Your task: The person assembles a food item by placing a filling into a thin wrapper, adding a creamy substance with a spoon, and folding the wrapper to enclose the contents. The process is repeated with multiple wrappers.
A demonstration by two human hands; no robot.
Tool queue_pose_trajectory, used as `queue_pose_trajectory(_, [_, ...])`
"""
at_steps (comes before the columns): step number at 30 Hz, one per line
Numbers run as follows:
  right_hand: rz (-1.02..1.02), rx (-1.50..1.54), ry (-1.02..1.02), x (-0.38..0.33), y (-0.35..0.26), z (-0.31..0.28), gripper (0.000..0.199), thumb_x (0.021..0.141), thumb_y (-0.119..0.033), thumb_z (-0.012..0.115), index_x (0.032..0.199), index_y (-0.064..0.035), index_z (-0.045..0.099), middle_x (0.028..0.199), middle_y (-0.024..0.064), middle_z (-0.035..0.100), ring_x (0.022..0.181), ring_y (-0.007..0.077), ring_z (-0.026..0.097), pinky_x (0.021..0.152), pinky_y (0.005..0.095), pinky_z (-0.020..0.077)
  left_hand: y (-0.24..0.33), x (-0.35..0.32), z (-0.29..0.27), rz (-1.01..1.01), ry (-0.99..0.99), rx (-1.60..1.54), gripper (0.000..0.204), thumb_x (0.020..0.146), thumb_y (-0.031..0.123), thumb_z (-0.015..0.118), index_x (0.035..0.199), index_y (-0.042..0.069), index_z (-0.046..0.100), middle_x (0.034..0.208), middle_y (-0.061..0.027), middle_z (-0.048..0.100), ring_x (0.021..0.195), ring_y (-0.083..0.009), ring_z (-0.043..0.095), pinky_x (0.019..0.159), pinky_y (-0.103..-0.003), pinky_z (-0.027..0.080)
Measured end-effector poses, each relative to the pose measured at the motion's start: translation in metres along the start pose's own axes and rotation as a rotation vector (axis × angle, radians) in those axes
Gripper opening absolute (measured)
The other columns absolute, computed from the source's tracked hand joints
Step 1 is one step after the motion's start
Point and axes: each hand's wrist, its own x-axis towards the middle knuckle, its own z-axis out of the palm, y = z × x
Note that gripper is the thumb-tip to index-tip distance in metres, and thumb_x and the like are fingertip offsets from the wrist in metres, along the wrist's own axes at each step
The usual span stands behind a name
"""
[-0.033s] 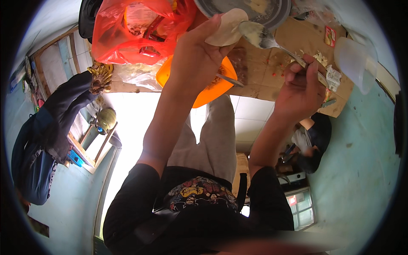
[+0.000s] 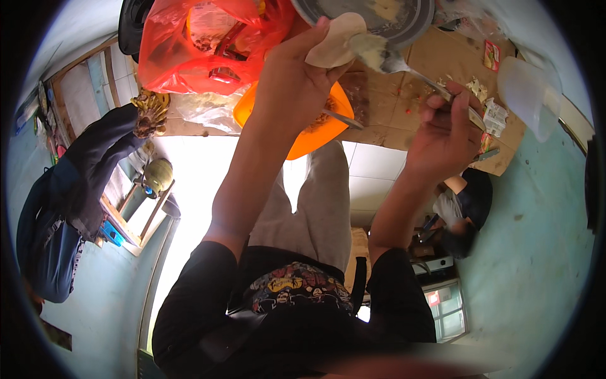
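Note:
My left hand [image 2: 293, 82] holds up a thin, round, pale dough wrapper [image 2: 334, 45], pinched at its edge by thumb and fingers. In my right hand [image 2: 445, 136] is the handle of a metal spoon [image 2: 421, 77]. Pale, mashed-looking filling [image 2: 371, 52] sits on the spoon's end, right against the wrapper's right side. Under my left wrist stands an orange bowl [image 2: 328, 136] with brown crumbly contents; a metal utensil handle [image 2: 344, 119] sticks out of it. Just beyond the wrapper is a round grey pan [image 2: 413, 28] with some pale food inside.
A red plastic bag [image 2: 170, 63] with packets lies at the far left. Brown cardboard [image 2: 435, 54] covers the table, holding scraps, small wrappers and a translucent plastic container [image 2: 530, 95]. Bananas [image 2: 150, 114] and dark clothing [image 2: 63, 189] are at left. A person [image 2: 470, 208] is at lower right.
The loaded spoon has shifted slightly left, closer onto the wrapper. Both hands keep their grips.

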Motion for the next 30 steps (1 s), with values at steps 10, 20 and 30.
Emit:
queue_pose_trajectory(10, [0.101, 0.219, 0.003, 0.012, 0.017, -0.036, 0.029, 0.105, -0.019, 0.054, 0.114, 0.0072, 0.064, 0.087, 0.0135, 0.066, 0.065, 0.0171, 0.054, 0.056, 0.0279, 0.04, 0.006, 0.014, 0.002, 0.237, 0.205, 0.711, 0.04, 0.094, 0.029, 0.077, 0.119, -0.002, 0.07, 0.108, -0.01, 0.073, 0.103, -0.0147, 0.065, 0.093, -0.028, 0.047])
queue_pose_trajectory(20, [0.538, 1.029, -0.258, 0.024, 0.053, -0.037, 0.027, 0.109, -0.022, 0.045, 0.105, -0.0017, 0.062, 0.084, 0.0054, 0.056, 0.06, 0.013, 0.042, 0.052, 0.0272, 0.033, 0.017, 0.018, 0.052, 0.218, 0.194, 0.827, 0.04, 0.091, 0.026, 0.079, 0.117, -0.003, 0.069, 0.111, -0.0154, 0.074, 0.104, -0.0157, 0.069, 0.09, -0.029, 0.053])
queue_pose_trajectory(30, [0.145, 0.176, 0.121, 0.021, 0.006, -0.024, 0.035, 0.107, -0.029, 0.058, 0.103, 0.0047, 0.068, 0.072, 0.0103, 0.067, 0.058, 0.0135, 0.055, 0.056, 0.0264, 0.0419, 0.007, 0.028, 0.044, 0.166, 0.171, 0.876, 0.027, 0.104, 0.011, 0.056, 0.123, -0.008, 0.05, 0.123, -0.0199, 0.068, 0.112, -0.0252, 0.07, 0.102, -0.036, 0.057])
